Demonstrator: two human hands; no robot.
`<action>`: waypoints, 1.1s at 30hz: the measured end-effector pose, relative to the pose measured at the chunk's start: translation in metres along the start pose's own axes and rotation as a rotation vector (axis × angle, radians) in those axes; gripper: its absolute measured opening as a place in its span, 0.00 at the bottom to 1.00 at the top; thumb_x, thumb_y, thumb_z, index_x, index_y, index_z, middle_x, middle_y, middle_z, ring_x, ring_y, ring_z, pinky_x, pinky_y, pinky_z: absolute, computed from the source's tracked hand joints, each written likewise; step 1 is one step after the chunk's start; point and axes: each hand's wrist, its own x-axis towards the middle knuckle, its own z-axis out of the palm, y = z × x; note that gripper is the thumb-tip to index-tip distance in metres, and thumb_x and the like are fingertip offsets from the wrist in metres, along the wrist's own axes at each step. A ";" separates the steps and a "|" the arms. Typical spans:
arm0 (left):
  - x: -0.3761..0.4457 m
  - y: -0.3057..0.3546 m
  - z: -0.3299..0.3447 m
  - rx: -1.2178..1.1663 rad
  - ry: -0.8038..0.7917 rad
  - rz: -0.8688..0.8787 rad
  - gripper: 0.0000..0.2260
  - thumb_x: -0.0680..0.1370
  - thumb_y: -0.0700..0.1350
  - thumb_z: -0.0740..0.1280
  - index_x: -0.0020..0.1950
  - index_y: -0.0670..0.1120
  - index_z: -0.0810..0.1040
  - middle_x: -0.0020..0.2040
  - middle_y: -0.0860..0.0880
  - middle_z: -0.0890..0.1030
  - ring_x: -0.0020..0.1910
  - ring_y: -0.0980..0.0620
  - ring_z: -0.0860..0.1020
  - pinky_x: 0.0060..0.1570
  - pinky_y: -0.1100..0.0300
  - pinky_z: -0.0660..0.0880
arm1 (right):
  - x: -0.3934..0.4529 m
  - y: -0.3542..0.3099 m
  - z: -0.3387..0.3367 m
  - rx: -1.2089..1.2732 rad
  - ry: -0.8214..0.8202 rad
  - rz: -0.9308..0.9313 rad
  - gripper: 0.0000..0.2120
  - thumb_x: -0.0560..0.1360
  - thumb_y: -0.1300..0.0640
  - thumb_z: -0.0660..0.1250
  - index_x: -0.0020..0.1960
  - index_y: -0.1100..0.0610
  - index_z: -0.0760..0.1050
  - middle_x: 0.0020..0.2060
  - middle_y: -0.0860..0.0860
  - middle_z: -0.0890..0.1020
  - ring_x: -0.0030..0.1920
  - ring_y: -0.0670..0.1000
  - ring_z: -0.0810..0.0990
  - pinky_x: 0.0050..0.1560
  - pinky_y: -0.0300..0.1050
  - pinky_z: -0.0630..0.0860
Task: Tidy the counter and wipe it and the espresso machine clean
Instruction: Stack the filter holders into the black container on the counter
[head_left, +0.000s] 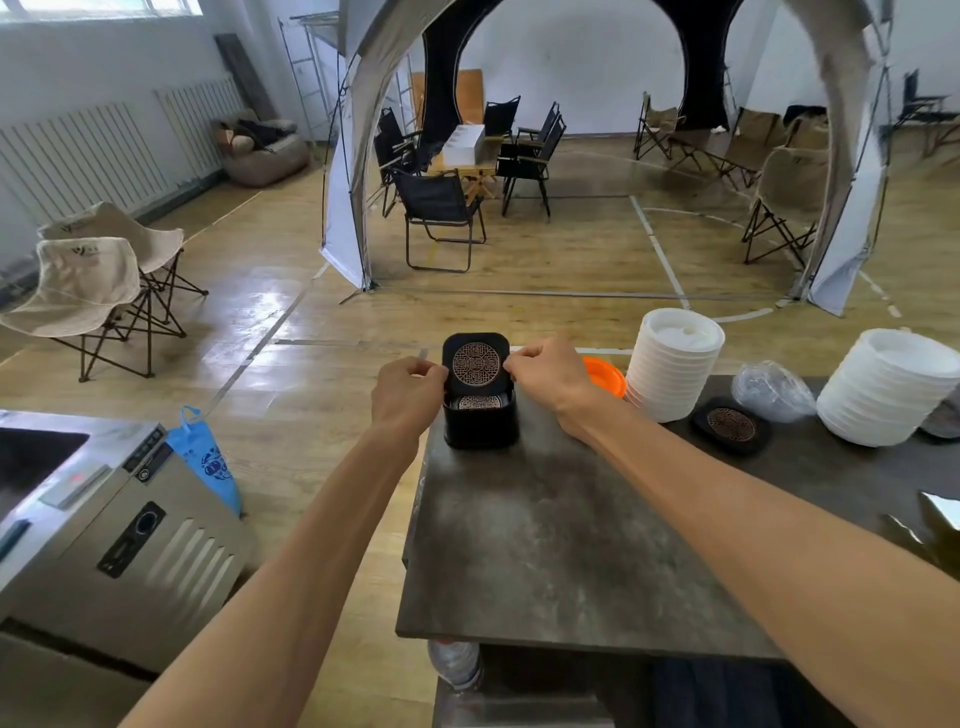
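A black square coaster (476, 362) with a round patterned centre stands tilted upright over a black coaster holder (481, 422) at the far left corner of the dark stone counter (561, 545). My left hand (408, 395) pinches the coaster's left edge. My right hand (550, 376) pinches its right edge. More coasters lie flat inside the holder. One loose coaster (731, 425) of the same kind lies flat on the counter to the right.
Two stacks of white lids (672, 364) (888, 387) stand along the counter's far edge, with an orange lid (605, 375) and a crumpled clear plastic bag (771, 389) between them. A steel machine (119, 519) sits at the lower left, with a blue bag (208, 457) beside it.
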 end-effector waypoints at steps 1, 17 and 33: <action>0.003 -0.001 0.002 0.000 0.007 -0.016 0.07 0.75 0.46 0.67 0.38 0.48 0.81 0.43 0.46 0.83 0.46 0.47 0.78 0.45 0.58 0.70 | 0.003 0.000 0.002 -0.022 0.001 0.007 0.14 0.74 0.60 0.66 0.30 0.61 0.78 0.28 0.53 0.77 0.33 0.52 0.73 0.35 0.44 0.69; 0.017 -0.021 0.022 0.131 0.016 -0.110 0.08 0.76 0.46 0.68 0.38 0.45 0.81 0.38 0.45 0.80 0.42 0.44 0.76 0.45 0.55 0.75 | 0.035 0.028 0.027 -0.099 -0.015 0.189 0.08 0.67 0.57 0.65 0.45 0.57 0.73 0.39 0.55 0.77 0.41 0.57 0.73 0.38 0.46 0.71; -0.007 -0.021 0.019 0.415 0.077 0.122 0.13 0.78 0.54 0.64 0.51 0.45 0.80 0.47 0.45 0.80 0.49 0.43 0.77 0.51 0.51 0.74 | 0.006 0.026 0.012 -0.280 -0.012 0.040 0.13 0.76 0.52 0.60 0.51 0.61 0.75 0.43 0.58 0.80 0.42 0.57 0.79 0.39 0.49 0.73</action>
